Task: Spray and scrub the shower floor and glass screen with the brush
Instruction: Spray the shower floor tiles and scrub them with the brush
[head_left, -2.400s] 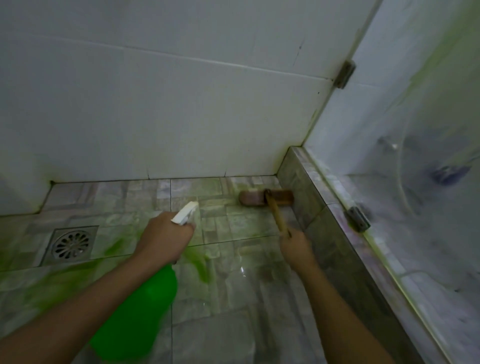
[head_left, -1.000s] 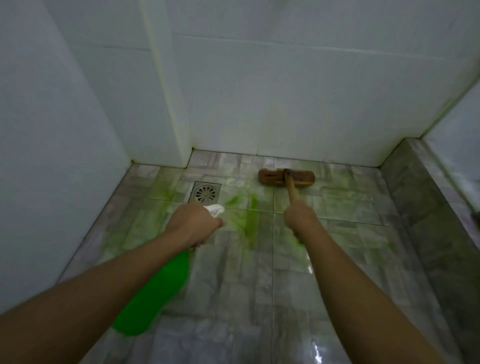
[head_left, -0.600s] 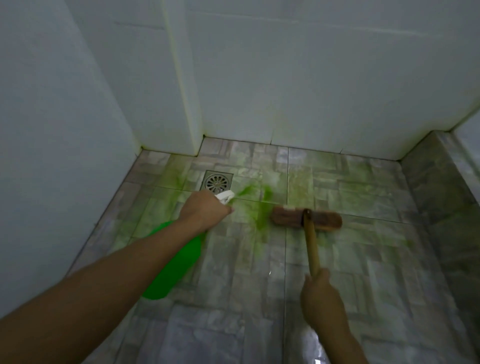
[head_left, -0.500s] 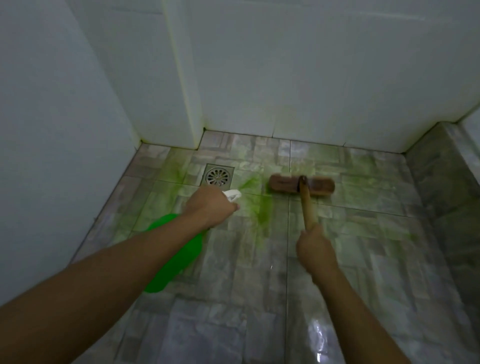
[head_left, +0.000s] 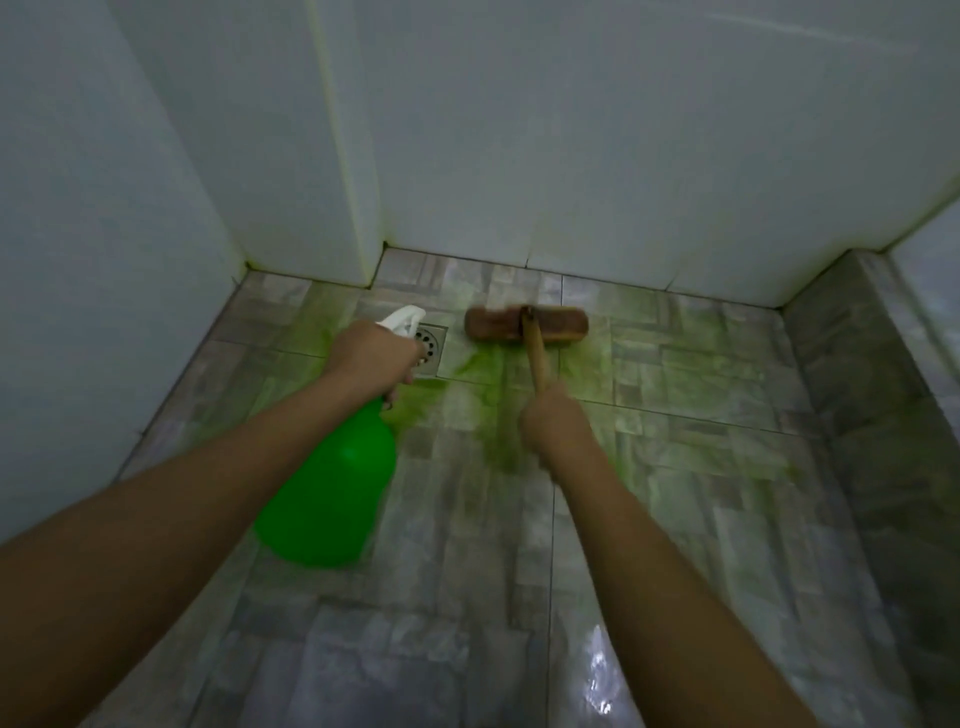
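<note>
- Now the brown wooden-backed scrub brush (head_left: 525, 323) sits bristles-down on the grey tiled shower floor (head_left: 691, 395), near the back wall and just right of the square metal drain (head_left: 432, 347).
- Half a second ago its head lay nearer the person; it has since been pushed forward toward the white tiled wall (head_left: 597, 145), so a forward stroke looks to be ending.
- Green cleaner streaks (head_left: 491, 410) trail behind the brush head, which suggests this patch is being worked while the screen remains untouched.
- The right hand (head_left: 553, 426) is closed in a fist around the brush's wooden handle (head_left: 535, 353).
- The left hand (head_left: 371, 356) is wrapped round the neck of the bright green plastic spray bottle (head_left: 332, 493), its white nozzle (head_left: 402, 317) pointing over the drain; whether a finger presses the trigger cannot be told.
- The drain is partly covered by the left hand.
- At far right, only a sliver of the glass screen (head_left: 930, 270) shows above the grey stone kerb (head_left: 857, 364), cut off by the frame.
- Motion blur softens the brush head's edges and bristles.
</note>
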